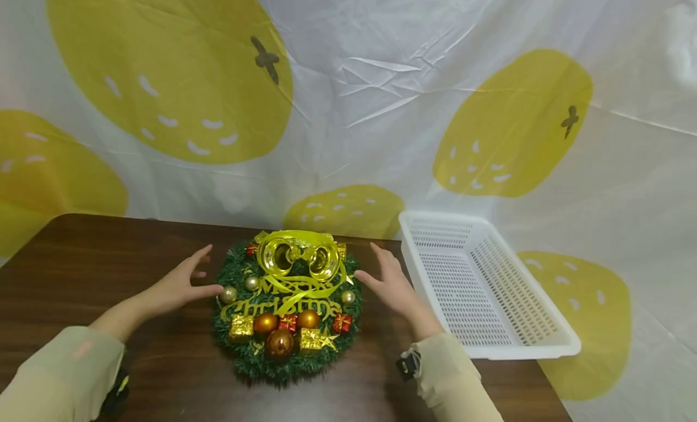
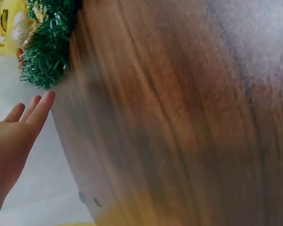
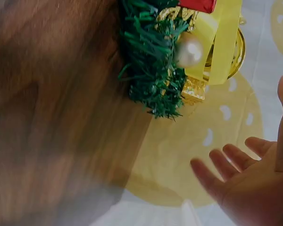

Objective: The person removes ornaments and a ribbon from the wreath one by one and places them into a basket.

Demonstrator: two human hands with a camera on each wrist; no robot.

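A green Christmas wreath (image 1: 283, 370) lies on the dark wooden table, dressed with bells (image 1: 278, 257), yellow ribbon, baubles (image 1: 280, 344), small gift boxes and gold "Merry Christmas" lettering. To its left is my left hand (image 1: 176, 286), fingers spread, the thumb tip right at the wreath's edge by a gold bauble. My right hand (image 1: 392, 289) stands at the opposite side, fingers extended and nothing in it. In the left wrist view the left hand (image 2: 14, 141) shows beside the green tinsel (image 2: 47, 56); in the right wrist view the right hand (image 3: 250, 183) is apart from the wreath (image 3: 155, 70).
A white perforated plastic basket (image 1: 463, 289) sits to the right, partly past the table's right edge in this view. Behind the table (image 1: 179, 373) hangs a white cloth (image 1: 370, 107) printed with yellow fruit shapes. The wrists carry dark straps with cameras.
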